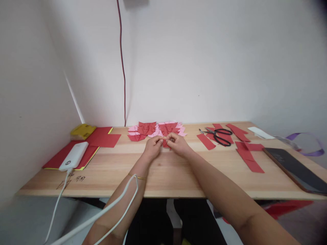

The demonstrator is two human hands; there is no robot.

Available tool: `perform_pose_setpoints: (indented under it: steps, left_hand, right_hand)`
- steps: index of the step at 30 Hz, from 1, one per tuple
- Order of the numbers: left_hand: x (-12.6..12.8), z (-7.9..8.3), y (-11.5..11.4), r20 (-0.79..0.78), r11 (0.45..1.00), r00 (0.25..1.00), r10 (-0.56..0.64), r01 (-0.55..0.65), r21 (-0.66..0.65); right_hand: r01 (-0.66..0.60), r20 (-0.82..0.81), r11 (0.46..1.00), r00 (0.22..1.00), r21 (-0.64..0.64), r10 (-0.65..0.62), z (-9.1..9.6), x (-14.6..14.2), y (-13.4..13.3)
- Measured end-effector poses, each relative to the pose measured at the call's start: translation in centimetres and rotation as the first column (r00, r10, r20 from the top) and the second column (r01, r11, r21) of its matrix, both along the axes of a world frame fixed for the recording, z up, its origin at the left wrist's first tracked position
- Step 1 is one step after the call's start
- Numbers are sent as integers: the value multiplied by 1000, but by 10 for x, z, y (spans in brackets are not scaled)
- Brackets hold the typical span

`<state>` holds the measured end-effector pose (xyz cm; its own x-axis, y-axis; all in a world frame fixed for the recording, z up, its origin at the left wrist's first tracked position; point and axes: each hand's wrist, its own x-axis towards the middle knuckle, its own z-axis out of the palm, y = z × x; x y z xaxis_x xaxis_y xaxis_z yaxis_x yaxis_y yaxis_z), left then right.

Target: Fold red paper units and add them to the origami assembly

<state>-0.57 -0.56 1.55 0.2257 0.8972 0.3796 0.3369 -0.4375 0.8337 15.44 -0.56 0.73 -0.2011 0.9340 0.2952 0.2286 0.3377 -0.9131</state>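
Observation:
My left hand (152,147) and my right hand (178,143) meet at the middle of the wooden table (163,173). Both are closed in a pinch on a small red folded paper piece (166,143) held between them just above the tabletop. Right behind my hands lies a row of folded red and pink paper pieces (155,130), fanned along the back of the table. A thin bracelet sits on my left wrist, and a white cable crosses my left forearm.
Black scissors (219,135) lie among red paper strips (249,154) on the right. A dark tablet (296,168) rests at the right edge. On the left are red paper sheets (102,139), a white power bank (74,156) and a yellow object (82,131).

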Motion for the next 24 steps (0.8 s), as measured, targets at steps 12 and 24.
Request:
perform_pose_setpoints:
  steps: [12,24]
  left_hand:
    - [3,-3,-3,-48,995,995,87,-85,44]
    - [4,-4,-1,203,990,979,-9,37,-138]
  right_hand:
    - [11,78,996,997,84,-17,5,-3,-5]
    - [9,-40,1000,999,11,-9,4,0,0]
